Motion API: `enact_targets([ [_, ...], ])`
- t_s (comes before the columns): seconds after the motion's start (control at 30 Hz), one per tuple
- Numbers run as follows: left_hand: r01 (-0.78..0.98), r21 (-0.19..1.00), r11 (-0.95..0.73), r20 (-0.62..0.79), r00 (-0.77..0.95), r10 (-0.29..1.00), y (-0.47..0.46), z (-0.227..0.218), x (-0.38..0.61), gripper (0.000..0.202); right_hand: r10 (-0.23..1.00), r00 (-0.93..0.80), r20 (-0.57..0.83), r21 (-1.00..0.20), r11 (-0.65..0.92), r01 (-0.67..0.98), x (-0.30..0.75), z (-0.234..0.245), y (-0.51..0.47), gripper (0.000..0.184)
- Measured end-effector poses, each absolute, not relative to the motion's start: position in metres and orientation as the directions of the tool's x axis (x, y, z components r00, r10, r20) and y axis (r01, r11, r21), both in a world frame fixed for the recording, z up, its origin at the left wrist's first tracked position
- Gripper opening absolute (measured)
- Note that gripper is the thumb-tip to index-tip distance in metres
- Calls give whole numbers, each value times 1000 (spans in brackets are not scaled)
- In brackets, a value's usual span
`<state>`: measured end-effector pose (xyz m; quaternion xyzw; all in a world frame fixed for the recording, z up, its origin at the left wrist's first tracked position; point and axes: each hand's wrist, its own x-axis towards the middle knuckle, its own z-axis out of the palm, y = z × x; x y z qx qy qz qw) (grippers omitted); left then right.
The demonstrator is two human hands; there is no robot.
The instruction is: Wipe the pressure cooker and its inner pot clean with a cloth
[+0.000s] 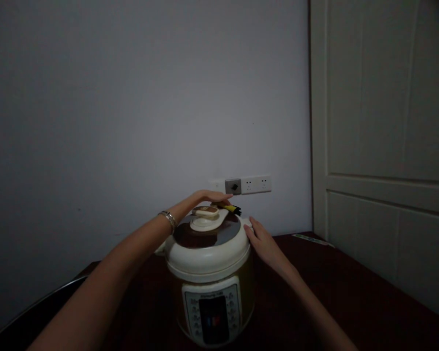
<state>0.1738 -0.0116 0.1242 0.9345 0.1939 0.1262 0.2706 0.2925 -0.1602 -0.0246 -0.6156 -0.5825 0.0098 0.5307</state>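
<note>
A white and brown electric pressure cooker (208,261) stands upright in front of me, its button panel facing me and its lid on. My left hand (216,196) reaches across the lid to the back. Under its fingers is a yellow brush (233,209) with black bristles, lying close to the rear of the lid handle (205,217). Most of its grip is hidden by the hand. On the cooker's right side, my right hand (262,242) holds the white side lug of the lid, thumb and fingers about it.
A dark red tabletop (296,282) carries the cooker. Behind it, wall sockets (256,184) hold a dark plug at the left unit. A thin patterned strip (312,239) lies near the white door (380,146). A dark round rim (54,291) shows at lower left.
</note>
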Motion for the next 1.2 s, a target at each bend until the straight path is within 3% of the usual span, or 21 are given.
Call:
enact_targets([
  [0.13,368,469,-803,-155,929,335,-19,127,178,39,718,315,620,-646,240,725,293,-25,-159,66],
  [0.33,345,323,-882,-267,927,265,-41,143,143,51,721,314,618,-643,234,729,294,-27,-158,67],
  [0.4,331,200,-922,-249,928,278,-57,148,136,52,718,314,621,-641,236,731,295,-27,-158,67],
  [0.53,259,-203,-944,-163,942,293,-91,141,140,40,714,300,633,-630,249,736,296,-29,-158,68],
  [0.6,273,-373,-887,-45,949,311,-104,129,144,30,711,306,633,-633,248,733,297,-30,-157,66],
  [0.67,330,-463,-823,90,941,327,-114,117,146,26,708,316,631,-639,243,730,297,-30,-157,64],
  [0.87,340,-478,-810,222,939,264,-135,98,124,24,691,299,659,-619,272,737,295,-27,-160,59],
  [1.03,374,-395,-839,258,922,289,-153,88,84,28,701,226,676,-596,340,728,297,-25,-161,52],
  [1.2,472,-244,-847,336,861,382,-169,91,42,27,706,299,642,-628,261,733,300,-29,-158,60],
])
